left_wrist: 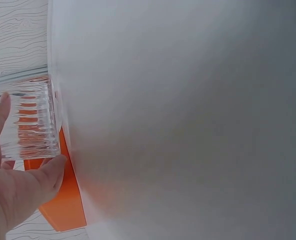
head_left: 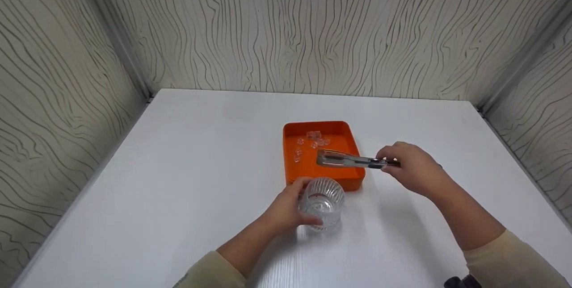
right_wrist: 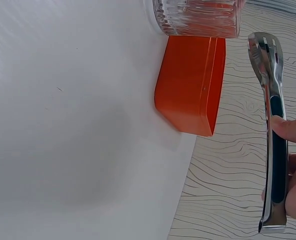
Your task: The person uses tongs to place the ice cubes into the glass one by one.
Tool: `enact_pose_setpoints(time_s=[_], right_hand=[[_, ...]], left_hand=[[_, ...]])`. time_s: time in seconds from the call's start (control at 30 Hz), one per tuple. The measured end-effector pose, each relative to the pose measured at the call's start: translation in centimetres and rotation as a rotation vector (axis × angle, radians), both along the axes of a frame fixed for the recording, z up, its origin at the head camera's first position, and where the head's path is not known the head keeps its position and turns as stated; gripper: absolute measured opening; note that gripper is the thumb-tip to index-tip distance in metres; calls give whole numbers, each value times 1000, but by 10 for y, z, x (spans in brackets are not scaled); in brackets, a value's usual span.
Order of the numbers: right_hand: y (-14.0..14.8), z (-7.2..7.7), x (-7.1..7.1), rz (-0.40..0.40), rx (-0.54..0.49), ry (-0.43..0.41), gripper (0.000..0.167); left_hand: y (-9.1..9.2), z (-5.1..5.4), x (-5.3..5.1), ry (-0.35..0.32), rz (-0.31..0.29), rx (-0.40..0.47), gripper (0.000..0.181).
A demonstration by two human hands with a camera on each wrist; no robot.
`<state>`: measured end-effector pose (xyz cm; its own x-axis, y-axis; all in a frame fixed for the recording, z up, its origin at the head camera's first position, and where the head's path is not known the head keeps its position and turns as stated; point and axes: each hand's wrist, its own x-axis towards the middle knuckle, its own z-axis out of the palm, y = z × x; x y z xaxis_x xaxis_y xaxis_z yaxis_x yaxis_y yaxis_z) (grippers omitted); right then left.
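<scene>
Orange and shallow, a tray [head_left: 352, 184] sits on the white table [head_left: 201, 158], with small clear cubes [head_left: 314, 135] scattered over its floor. Most of the cubes lie toward the far side, two of the larger ones side by side, and a few others run down along the left.

The left hand [head_left: 286, 207] holds a clear ribbed glass [head_left: 322, 203] by its left side, fingers and thumb spread to the width of the glass and curved round it. The glass is just in front of the tray's near edge, mouth up; whether its base rests on the table or is slightly raised, I cannot tell.

The right hand [head_left: 415, 169] grips a pair of metal tongs [head_left: 359, 161] with dark inlays on the handles, its thumb pressed on one arm and the fingers curled behind the other. The tongs reach leftward, their head above the tray, well up from the table. Their two ends are close together; whether a cube is caught between them, I cannot tell.

Beige sleeves [head_left: 514, 261] cover the forearms, and a dark object [head_left: 456, 282] shows at the bottom edge. Walls [head_left: 290, 24] with a wood-grain pattern surround the table.
</scene>
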<state>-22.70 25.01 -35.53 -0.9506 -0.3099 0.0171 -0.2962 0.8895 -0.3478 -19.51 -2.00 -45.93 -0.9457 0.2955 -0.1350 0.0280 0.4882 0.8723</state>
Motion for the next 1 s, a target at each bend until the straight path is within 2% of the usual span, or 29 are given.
enact_pose_setpoints(time_s=[0.3, 0.73, 1.0], right_hand=[[5, 2, 10, 50, -27, 29, 17], [10, 1, 21, 150, -23, 33, 20], [8, -2, 23, 217, -6, 70, 22]], left_hand=[[1, 0, -1, -14, 17, 6, 76], [0, -1, 0, -9, 10, 13, 75], [-1, 0, 1, 1, 3, 21, 75]])
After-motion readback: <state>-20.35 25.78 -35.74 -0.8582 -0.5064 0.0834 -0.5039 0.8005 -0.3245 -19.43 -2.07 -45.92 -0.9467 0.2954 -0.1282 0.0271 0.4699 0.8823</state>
